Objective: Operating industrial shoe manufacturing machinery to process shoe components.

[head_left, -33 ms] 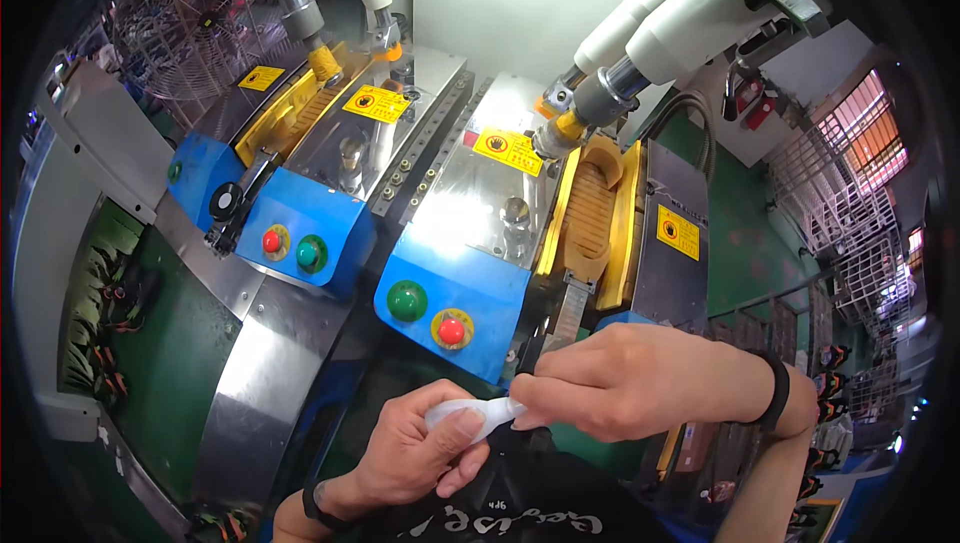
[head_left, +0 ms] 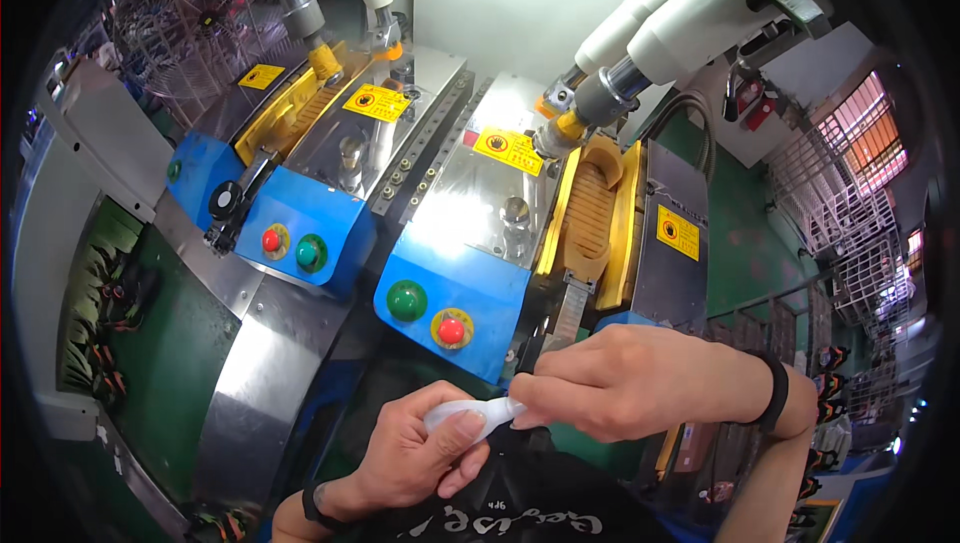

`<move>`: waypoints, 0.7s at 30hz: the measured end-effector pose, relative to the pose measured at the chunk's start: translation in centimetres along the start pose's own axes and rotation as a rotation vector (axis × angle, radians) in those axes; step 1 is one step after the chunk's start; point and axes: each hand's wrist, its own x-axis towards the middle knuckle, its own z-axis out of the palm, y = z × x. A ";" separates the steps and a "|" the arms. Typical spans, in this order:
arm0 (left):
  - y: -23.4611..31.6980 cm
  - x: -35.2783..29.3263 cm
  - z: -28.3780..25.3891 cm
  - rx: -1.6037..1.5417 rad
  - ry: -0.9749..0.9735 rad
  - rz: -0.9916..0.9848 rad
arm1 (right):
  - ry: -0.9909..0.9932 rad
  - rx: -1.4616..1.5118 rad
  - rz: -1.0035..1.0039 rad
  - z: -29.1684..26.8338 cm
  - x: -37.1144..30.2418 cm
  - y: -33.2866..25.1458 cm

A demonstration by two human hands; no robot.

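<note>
A small white plastic squeeze bottle (head_left: 496, 413) lies between my hands, low in the view and in front of my black shirt. Wrapped round its wider body is my left hand (head_left: 408, 453), with the thumb laid along the top. My right hand (head_left: 625, 383) pinches the narrow neck end; its fingers hide the tip, so I cannot see whether a cap is there. Just beyond my hands stands a shoe-pressing machine with a blue panel (head_left: 440, 288), which bears a green button (head_left: 407, 301) and a red button (head_left: 451, 332).
Yellow pads flank a ribbed tan sole bed (head_left: 590, 208) at the right station, below a slanting white cylinder arm (head_left: 670, 28). A similar station with a blue front (head_left: 300, 213) stands left. Shoes (head_left: 125, 293) hang at far left; wire racks (head_left: 840, 203) stand right.
</note>
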 end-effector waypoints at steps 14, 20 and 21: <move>-1.2 -0.2 -0.9 0.212 0.013 0.223 | -0.022 0.158 0.136 1.7 0.7 -0.2; -2.0 -0.3 -1.5 0.281 0.044 0.340 | 0.030 0.223 0.143 2.5 1.2 -0.2; -1.9 -0.2 -1.7 0.284 0.033 0.313 | -0.014 0.186 0.176 2.3 1.1 -0.3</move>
